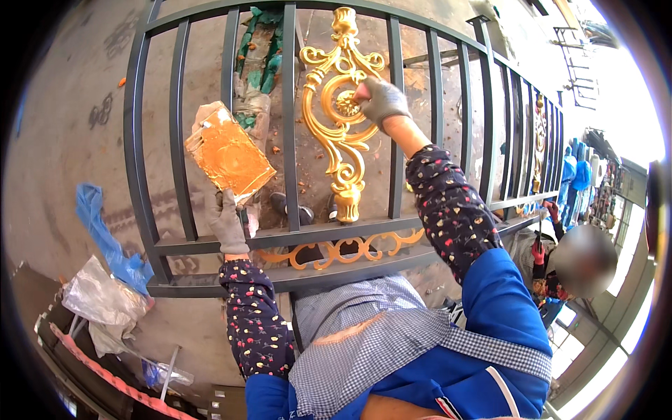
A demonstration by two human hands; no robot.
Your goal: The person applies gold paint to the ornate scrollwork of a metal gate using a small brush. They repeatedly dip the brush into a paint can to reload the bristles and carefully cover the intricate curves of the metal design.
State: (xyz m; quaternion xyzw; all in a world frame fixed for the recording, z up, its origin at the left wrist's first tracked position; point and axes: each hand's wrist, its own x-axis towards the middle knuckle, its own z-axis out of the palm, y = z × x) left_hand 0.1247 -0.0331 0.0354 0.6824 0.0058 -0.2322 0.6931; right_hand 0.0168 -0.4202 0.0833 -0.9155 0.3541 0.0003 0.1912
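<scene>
Gold scroll ornament (341, 119), upright on dark railing (210, 245) | right hand (381, 101) grip closed, pressing something small against its centre rosette | left hand (225, 220) grip clasps paint-smeared board (229, 157), left of ornament, apart.

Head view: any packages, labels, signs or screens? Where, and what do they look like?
No labels, signs or screens.
Flat board: in the left hand, rectangular, smeared with gold and orange paint.
Crumpled plastic bags: on the floor at lower left, clear and grey.
Blue plastic sheet: floor, left of the fence.
</scene>
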